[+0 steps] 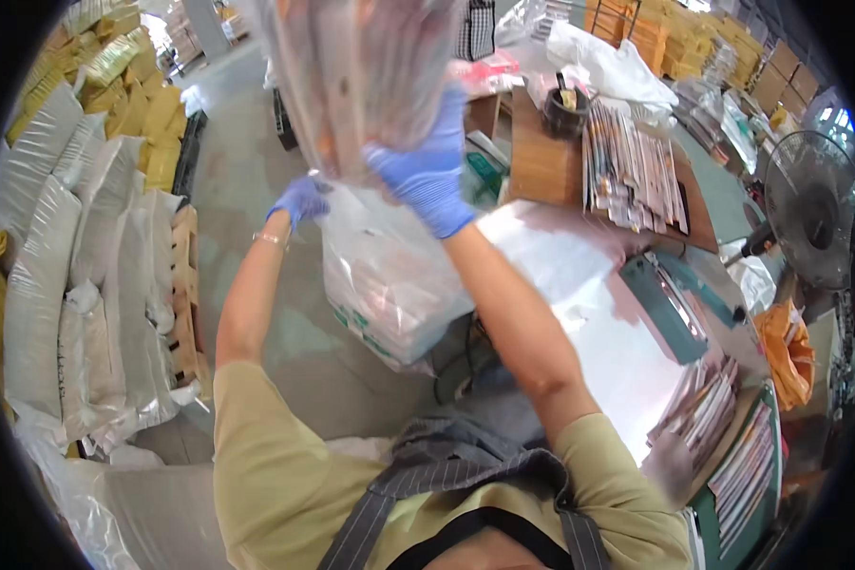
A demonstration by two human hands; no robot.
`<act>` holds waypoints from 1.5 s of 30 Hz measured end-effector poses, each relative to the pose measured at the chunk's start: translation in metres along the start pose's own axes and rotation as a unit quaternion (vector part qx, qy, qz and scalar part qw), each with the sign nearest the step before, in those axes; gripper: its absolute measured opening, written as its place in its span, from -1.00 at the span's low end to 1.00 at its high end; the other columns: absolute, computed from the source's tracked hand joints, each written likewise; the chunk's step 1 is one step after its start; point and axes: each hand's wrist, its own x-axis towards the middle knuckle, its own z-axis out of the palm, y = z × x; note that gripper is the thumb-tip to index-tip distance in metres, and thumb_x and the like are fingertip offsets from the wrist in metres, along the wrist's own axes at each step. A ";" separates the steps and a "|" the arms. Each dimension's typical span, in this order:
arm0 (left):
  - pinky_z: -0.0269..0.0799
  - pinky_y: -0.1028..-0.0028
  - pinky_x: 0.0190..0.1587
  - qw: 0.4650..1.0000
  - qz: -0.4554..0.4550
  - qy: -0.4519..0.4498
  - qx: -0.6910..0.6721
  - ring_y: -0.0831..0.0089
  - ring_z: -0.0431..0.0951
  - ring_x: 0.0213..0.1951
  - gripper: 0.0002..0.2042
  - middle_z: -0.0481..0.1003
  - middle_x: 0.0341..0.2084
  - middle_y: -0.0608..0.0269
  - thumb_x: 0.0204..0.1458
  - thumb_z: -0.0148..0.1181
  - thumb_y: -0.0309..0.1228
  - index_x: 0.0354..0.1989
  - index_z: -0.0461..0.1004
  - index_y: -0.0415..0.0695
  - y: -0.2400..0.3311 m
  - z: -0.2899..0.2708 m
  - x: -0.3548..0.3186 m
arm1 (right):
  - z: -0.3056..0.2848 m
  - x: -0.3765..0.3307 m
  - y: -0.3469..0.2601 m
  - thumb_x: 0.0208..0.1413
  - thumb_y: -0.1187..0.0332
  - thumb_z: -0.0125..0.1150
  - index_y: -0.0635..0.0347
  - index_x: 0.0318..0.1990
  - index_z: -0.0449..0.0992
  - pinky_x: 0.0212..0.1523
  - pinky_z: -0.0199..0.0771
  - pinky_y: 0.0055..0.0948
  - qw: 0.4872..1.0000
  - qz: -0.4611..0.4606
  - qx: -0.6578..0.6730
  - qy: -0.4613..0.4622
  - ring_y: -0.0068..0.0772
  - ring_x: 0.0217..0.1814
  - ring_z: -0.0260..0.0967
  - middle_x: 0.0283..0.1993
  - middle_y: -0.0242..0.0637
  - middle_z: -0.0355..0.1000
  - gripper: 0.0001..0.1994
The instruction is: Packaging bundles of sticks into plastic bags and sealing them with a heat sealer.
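Note:
Both my hands wear thin blue-purple gloves. My right hand (427,171) is raised and grips a thick bundle of flat packets in clear plastic (351,76), blurred by motion. Lower left, my left hand (301,199) has its fingers closed on the rim of a large clear plastic bag (389,275). Pale packs and some green print show through the bag's wall. The bundle is just above the bag's mouth, its lower end close to the rim; whether they touch I cannot tell.
A white-topped table (579,313) stands to my right, with a green sealing device (665,304) and stacked packets (636,171) on a brown board. Beyond it is a fan (812,209). Filled sacks (104,247) line the left on a wooden pallet (188,294).

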 end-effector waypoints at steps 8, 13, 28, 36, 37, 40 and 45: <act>0.10 0.43 0.12 0.930 0.213 -0.212 -0.212 0.32 0.25 0.05 -0.35 0.23 0.05 0.11 -0.28 0.09 -0.60 0.13 0.09 -0.23 -0.048 -0.015 -0.066 | -0.062 -0.137 0.034 -0.38 0.25 0.34 0.22 0.00 0.14 -0.14 0.34 -0.28 0.860 0.294 -0.162 -0.384 -0.05 -0.14 0.35 -0.17 -0.02 0.37 -0.29; -0.07 0.43 0.21 0.942 0.335 -0.013 0.003 0.33 0.07 0.18 -0.27 0.11 0.13 0.05 -0.33 0.11 -0.62 0.16 0.02 -0.28 0.029 0.016 -0.145 | -0.007 -0.187 0.070 -0.32 0.31 0.18 0.27 -0.15 0.29 -0.14 0.32 -0.24 0.793 0.259 -0.269 -0.482 -0.07 -0.18 0.33 -0.29 -0.03 0.38 -0.53; 0.18 0.36 0.05 0.770 0.534 -0.232 -0.260 0.23 0.30 0.01 -0.54 0.29 -0.02 0.02 -0.11 0.09 -0.42 0.00 0.22 -0.31 0.304 0.450 -0.259 | -0.603 -0.196 -0.168 -0.09 0.31 0.14 0.24 -0.13 0.38 -0.04 0.24 -0.30 0.637 0.230 -0.728 0.105 -0.04 -0.11 0.28 -0.19 -0.03 0.35 -0.66; 0.19 0.44 0.03 0.723 0.309 -0.518 -0.337 0.33 0.27 0.03 -0.35 0.26 -0.01 0.00 -0.18 0.25 -0.32 0.09 0.11 -0.27 0.432 0.678 -0.255 | -0.762 -0.206 -0.240 -0.04 -0.01 -0.10 0.17 -0.43 0.53 -0.32 0.39 -0.12 0.338 0.424 -0.823 0.167 0.03 -0.37 0.40 -0.44 0.01 0.42 -0.58; 0.25 0.48 -0.05 0.719 0.287 -0.517 -0.366 0.38 0.31 -0.05 -0.36 0.30 -0.08 0.06 -0.17 0.26 -0.25 0.07 0.14 -0.27 0.459 0.692 -0.270 | -0.754 -0.200 -0.217 -0.02 0.04 -0.10 0.16 -0.48 0.51 -0.33 0.40 -0.15 0.313 0.440 -0.832 0.128 0.00 -0.41 0.39 -0.47 0.01 0.41 -0.62; 0.23 0.50 -0.05 0.788 0.300 -0.441 -0.307 0.37 0.32 -0.09 -0.25 0.33 -0.09 0.07 -0.30 0.28 0.01 0.01 0.20 -0.28 0.515 0.720 -0.265 | -0.691 -0.169 -0.128 -0.11 0.23 -0.03 0.21 -0.32 0.46 -0.36 0.34 -0.18 0.343 0.418 -0.841 -0.008 -0.10 -0.23 0.37 -0.33 -0.04 0.40 -0.72; 0.16 0.47 0.05 0.769 0.273 -0.463 -0.345 0.34 0.29 -0.02 -0.20 0.26 0.01 0.04 -0.38 0.39 -0.19 0.07 0.15 -0.28 0.533 0.750 -0.285 | -0.735 -0.202 -0.107 -0.04 0.07 -0.05 0.38 -0.04 0.26 0.04 0.19 -0.14 0.468 0.634 -0.556 0.266 0.03 0.09 0.17 0.02 0.14 0.23 -0.46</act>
